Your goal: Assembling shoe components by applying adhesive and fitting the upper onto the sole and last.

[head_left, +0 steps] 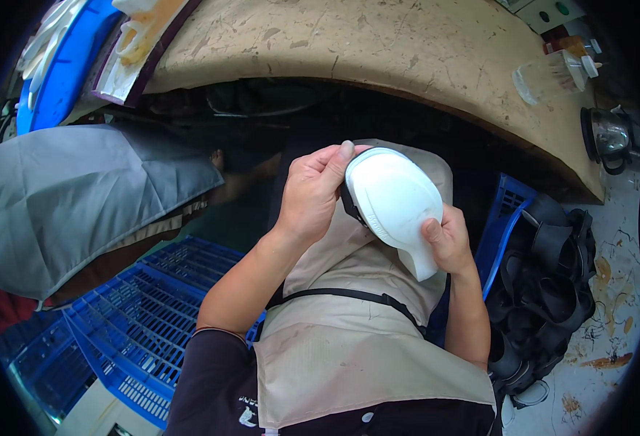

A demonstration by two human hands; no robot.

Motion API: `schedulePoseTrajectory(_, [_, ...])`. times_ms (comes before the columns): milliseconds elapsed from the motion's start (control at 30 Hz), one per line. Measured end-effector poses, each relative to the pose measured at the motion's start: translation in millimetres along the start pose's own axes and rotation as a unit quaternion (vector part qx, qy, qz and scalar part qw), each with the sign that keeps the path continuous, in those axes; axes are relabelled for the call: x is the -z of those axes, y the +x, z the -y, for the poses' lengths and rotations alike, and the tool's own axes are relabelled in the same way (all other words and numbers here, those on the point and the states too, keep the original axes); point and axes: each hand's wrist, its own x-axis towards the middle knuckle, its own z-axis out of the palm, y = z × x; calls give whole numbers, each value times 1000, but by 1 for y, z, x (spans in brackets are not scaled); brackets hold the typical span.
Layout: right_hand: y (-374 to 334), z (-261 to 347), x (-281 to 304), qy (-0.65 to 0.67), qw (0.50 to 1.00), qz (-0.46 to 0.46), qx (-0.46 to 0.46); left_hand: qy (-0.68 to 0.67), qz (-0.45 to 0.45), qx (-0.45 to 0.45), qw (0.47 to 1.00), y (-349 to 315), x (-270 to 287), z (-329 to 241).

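Above my lap I hold what looks like a shoe part, a smooth white sole with a broad rounded end and a narrower end pointing down. Black material shows along its left edge, mostly hidden behind the white face. My left hand pinches the upper left rim, thumb raised at the edge and fingers bent behind. On the lower right side, my right hand grips it, thumb on the white face and the other fingers underneath. A beige apron covers my body and lap below it.
A worn tan workbench curves across the front, with a clear plastic jar at right. Black shoe-like pieces pile beside a blue crate. Blue crates stand at left, near a person in a grey apron.
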Motion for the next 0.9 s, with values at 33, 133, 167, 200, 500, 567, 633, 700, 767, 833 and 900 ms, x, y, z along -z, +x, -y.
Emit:
schedulePoseTrajectory(33, [1, -1, -1, 0, 1000, -2, 3, 7, 2, -3, 1000, 0, 2, 0])
schedulePoseTrajectory(133, [5, -2, 0, -3, 1000, 1, -6, 29, 4, 4, 1000, 2, 4, -3])
schedulePoseTrajectory(167, [6, -1, 1, -6, 1000, 1, -9, 39, 7, 6, 999, 3, 4, -4])
schedulePoseTrajectory(200, [7, 1, 2, -8, 1000, 2, -11, 50, 9, 7, 999, 3, 3, -6])
schedulePoseTrajectory(500, [11, 30, 5, -79, 997, 11, 19, 47, 1, 4, 999, -2, -3, -7])
schedulePoseTrajectory(567, [12, 33, 9, -87, 996, 9, 29, 28, 14, 1, 1000, -1, -7, -7])
schedulePoseTrajectory(633, [12, 36, 12, -111, 994, 21, 16, 8, 22, -18, 1000, -2, -12, -7])
schedulePoseTrajectory(700, [11, 38, 15, -133, 991, 34, 1, -13, 28, -34, 999, 1, -15, -7])
schedulePoseTrajectory(767, [7, 42, 16, -158, 987, 35, -1, -40, 36, -23, 998, 0, -16, -3])
schedulePoseTrajectory(833, [3, 46, 16, -214, 976, 44, -1, -98, 49, -7, 994, -3, -16, 2])
schedulePoseTrajectory(900, [1, 47, 15, -239, 970, 46, -7, -127, 55, 7, 990, -4, -16, 3])
